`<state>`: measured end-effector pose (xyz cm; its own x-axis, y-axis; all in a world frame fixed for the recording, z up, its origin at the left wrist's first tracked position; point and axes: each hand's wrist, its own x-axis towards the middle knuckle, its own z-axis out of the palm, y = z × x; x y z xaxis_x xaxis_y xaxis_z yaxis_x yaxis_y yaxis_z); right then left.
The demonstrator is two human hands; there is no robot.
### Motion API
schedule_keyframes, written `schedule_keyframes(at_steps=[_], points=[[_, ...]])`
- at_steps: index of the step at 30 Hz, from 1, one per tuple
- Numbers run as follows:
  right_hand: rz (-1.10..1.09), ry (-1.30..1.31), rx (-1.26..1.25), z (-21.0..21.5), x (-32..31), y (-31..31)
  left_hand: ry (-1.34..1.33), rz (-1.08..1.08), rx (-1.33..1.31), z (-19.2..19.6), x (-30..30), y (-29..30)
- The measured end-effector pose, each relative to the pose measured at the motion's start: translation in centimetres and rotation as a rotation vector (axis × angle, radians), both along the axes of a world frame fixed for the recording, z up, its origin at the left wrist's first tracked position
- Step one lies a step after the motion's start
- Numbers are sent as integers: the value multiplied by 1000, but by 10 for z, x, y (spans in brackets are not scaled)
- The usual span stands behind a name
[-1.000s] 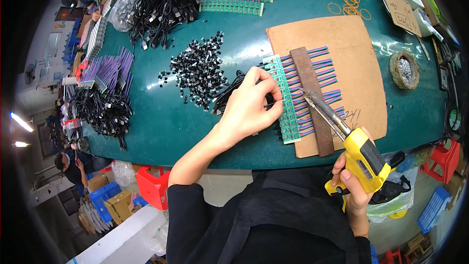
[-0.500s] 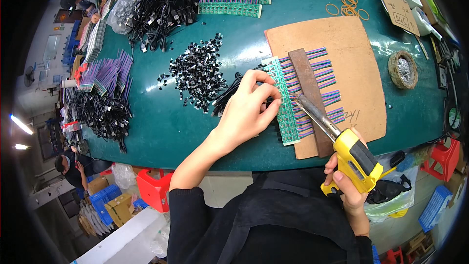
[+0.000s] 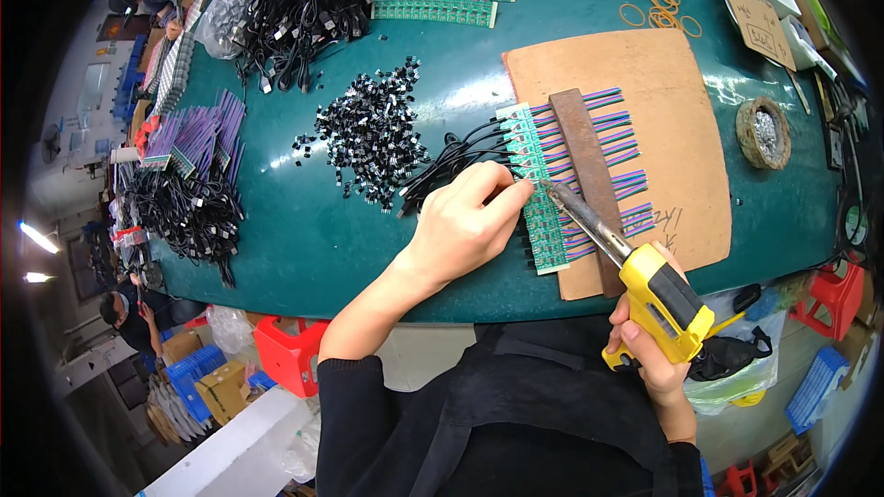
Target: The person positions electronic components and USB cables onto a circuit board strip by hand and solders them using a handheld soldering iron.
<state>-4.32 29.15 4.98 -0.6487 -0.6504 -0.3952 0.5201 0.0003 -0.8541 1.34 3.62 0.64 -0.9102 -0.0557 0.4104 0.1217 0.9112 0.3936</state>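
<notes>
My right hand (image 3: 652, 342) is wrapped round the yellow and black handle of a soldering gun (image 3: 665, 299). The gun's metal tip reaches the right part of a green circuit board strip (image 3: 543, 230). At the strip's left edge, the thumb and finger of my left hand (image 3: 465, 225) are pinched together close to the tip. What lies between them is too small or hidden to make out. Black cables (image 3: 474, 140) run to the strip's upper left edge. Purple, blue and black wires (image 3: 612, 140) lead off to the right, beneath a rusty metal bar (image 3: 587, 156).
Under the bar lies a brown board (image 3: 681, 120). Left of it are a heap of small black connectors (image 3: 373, 133) and cable bundles (image 3: 304, 9). Rubber bands (image 3: 665, 9) and a round dish of silvery bits (image 3: 764, 133) sit to the right. Co-workers are at the far left.
My left hand has drawn down and its fingers have closed more tightly, uncovering black cables above it. The soldering gun has shifted slightly left, its tip nearer the pinched fingers.
</notes>
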Motion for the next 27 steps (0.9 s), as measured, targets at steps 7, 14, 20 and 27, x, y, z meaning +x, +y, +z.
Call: schedule_keyframes(at_steps=[7, 14, 20, 27], points=[[24, 33, 29, 3, -1, 0, -13, -5, -36, 0, 0, 1], [-187, 100, 15, 8, 0, -3, -2, -3, -31, 0, 0, 1], [-179, 52, -11, 3, 0, -2, -16, 9, -36, 1, 0, 2], [-209, 97, -90, -3, -3, 1, -222, 11, 184, 26, 7, -7]])
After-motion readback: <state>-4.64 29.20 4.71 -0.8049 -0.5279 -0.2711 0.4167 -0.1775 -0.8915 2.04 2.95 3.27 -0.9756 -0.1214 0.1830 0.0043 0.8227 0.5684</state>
